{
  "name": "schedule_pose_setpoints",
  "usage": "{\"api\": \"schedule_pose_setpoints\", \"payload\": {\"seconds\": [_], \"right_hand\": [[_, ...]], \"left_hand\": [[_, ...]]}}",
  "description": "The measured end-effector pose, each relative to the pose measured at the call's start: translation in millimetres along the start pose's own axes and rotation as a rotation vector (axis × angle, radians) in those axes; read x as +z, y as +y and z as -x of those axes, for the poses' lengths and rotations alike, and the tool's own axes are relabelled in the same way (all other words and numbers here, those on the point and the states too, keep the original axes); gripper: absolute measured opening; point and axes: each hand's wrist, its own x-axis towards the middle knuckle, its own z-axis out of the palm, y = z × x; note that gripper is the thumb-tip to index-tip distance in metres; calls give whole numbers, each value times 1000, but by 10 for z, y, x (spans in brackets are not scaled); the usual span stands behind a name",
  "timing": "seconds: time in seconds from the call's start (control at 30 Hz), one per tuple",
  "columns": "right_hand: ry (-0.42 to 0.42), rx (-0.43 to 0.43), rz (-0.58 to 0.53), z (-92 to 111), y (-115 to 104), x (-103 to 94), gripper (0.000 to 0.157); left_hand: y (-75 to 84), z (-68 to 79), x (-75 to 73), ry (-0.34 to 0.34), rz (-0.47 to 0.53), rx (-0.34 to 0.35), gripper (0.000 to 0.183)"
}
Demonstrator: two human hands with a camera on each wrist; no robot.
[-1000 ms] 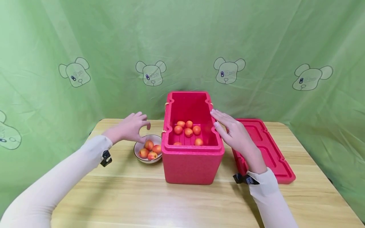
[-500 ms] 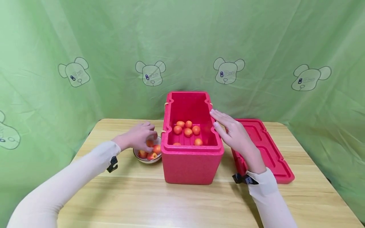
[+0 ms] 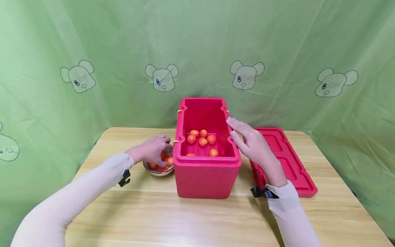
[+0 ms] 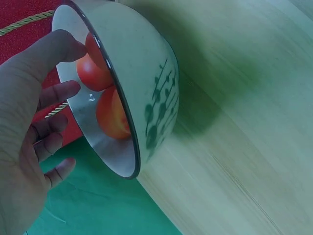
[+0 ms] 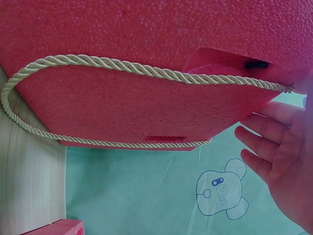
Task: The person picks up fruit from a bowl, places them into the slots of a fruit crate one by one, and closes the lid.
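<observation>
My left hand point(image 3: 155, 149) is over a white dark-rimmed bowl point(image 3: 158, 173) left of the red box, with thumb and fingers spread and slightly bent around orange-red apricots point(image 4: 93, 73). In the left wrist view, the thumb tip overlaps one apricot and the index fingertip is at its edge. The bowl point(image 4: 149, 73) has a dark plant pattern outside. Several more apricots point(image 3: 202, 142) lie inside the lidless red box point(image 3: 207, 180). My right hand point(image 3: 254, 144) rests on the box's right rim with its fingers straight.
A red lid point(image 3: 293, 168) lies on the wooden table point(image 3: 197, 223) right of the box. A twisted rope handle point(image 5: 161, 73) hangs on the box's right side. Behind the table stands a green curtain point(image 3: 197, 41) with bear-head drawings.
My left hand has lowered and moved right, from above the bowl's far edge down to the apricots. The right hand has stayed on the box rim.
</observation>
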Motion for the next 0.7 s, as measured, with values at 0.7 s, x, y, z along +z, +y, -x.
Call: {"api": "schedule_pose_setpoints", "payload": {"seconds": [0.7], "right_hand": [[6, -11, 7, 4, 10, -3, 55]], "left_hand": [[42, -68, 90, 39, -95, 31, 39]]}}
